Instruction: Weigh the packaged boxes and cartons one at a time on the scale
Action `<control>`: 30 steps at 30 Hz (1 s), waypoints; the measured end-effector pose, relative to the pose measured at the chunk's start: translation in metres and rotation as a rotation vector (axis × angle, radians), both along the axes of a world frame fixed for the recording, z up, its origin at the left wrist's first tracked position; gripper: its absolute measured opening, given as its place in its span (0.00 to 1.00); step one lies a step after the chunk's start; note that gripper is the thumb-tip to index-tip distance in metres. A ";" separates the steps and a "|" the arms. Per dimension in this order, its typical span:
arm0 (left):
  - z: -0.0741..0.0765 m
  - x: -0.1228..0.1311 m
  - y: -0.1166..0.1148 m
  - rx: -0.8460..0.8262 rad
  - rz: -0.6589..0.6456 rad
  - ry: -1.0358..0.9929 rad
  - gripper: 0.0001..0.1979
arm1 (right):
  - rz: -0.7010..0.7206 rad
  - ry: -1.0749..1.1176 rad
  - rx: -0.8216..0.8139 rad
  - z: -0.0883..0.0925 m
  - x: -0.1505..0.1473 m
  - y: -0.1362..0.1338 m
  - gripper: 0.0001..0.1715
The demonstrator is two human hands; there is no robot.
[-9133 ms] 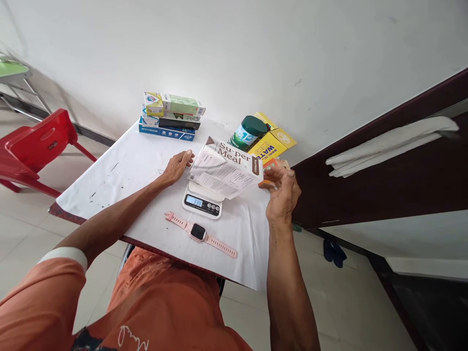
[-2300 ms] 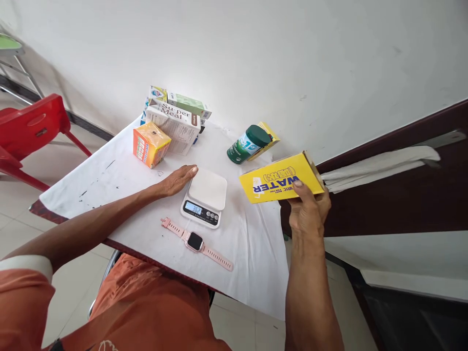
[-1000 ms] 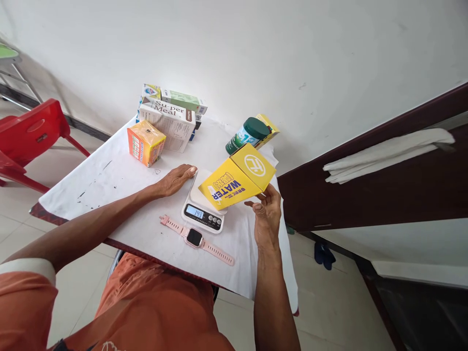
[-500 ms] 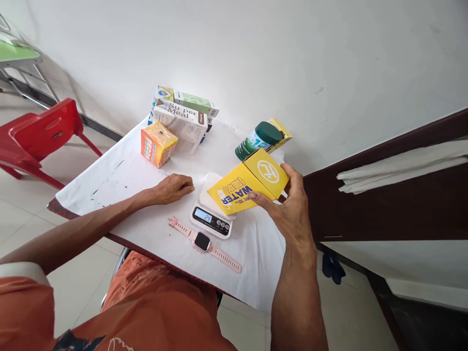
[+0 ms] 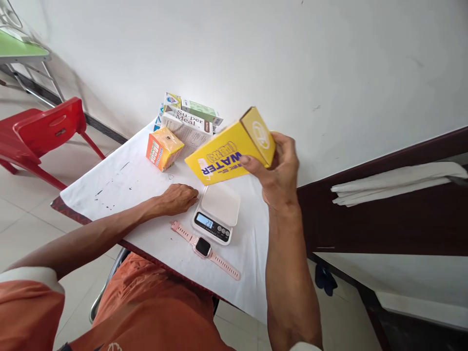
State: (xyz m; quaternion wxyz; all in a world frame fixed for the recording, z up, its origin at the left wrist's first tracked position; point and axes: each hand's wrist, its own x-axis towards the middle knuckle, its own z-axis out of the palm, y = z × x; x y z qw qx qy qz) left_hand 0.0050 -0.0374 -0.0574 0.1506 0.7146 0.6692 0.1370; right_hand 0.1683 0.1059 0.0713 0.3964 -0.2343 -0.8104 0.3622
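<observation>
My right hand (image 5: 280, 168) grips a yellow box (image 5: 228, 151) marked WATER, thumb on its front and fingers behind. The box is tilted in the air above a white digital kitchen scale (image 5: 220, 207), apart from its plate. On the table, my left hand (image 5: 181, 199) rests with its fingers curled in, just left of the scale; nothing shows in it. A pink smartwatch (image 5: 203, 246) lies stretched out in front of the scale.
An orange and yellow box (image 5: 164, 148) stands at the table's far left, beside a white Su-per Meal box (image 5: 188, 129) and a green-topped box (image 5: 203, 111). The wall lies behind the table. A red chair (image 5: 51, 129) stands to the left.
My right hand has raised the yellow box off the scale and moved it up and left. The box now hides the green canister. My left hand stays beside the scale.
</observation>
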 end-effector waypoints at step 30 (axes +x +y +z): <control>-0.010 -0.014 0.008 0.080 0.114 -0.095 0.12 | -0.511 0.022 0.036 -0.062 0.015 0.122 0.51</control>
